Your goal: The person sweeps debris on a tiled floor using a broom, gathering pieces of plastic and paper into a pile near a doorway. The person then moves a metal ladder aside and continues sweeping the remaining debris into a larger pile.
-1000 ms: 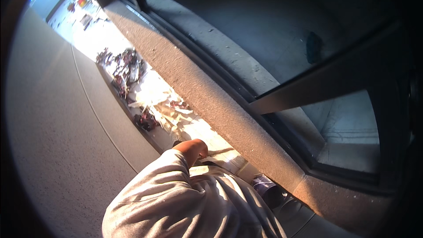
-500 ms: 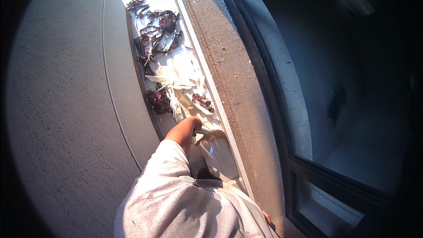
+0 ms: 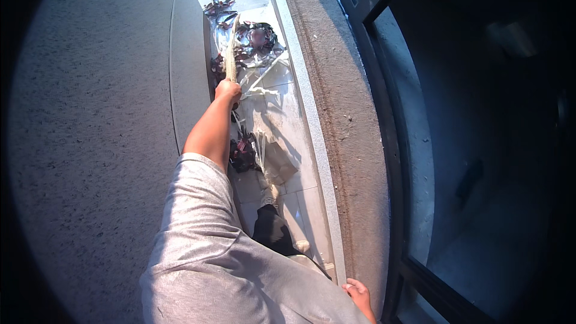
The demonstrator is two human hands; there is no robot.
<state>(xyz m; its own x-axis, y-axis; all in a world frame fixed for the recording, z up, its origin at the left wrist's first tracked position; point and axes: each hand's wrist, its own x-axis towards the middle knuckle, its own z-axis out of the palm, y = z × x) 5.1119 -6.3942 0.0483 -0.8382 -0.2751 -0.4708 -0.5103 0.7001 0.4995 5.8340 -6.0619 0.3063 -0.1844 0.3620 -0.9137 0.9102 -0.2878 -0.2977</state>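
Sunlit tiled floor (image 3: 293, 108), streaked with shadows; past its right edge, a dim window (image 3: 480, 114); fisheye corners fade black.

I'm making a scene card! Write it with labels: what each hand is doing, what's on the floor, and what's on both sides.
Left hand: closed around a long pale stick-like thing
Right hand: low on the right, beside the pale edging; touching or not is unclear
Floor: pale tiles
On the floor: clumps of reddish-black scraps, scattered pale strips
Left side: speckled grey wall
Right side: brown ledge, then a dark frame
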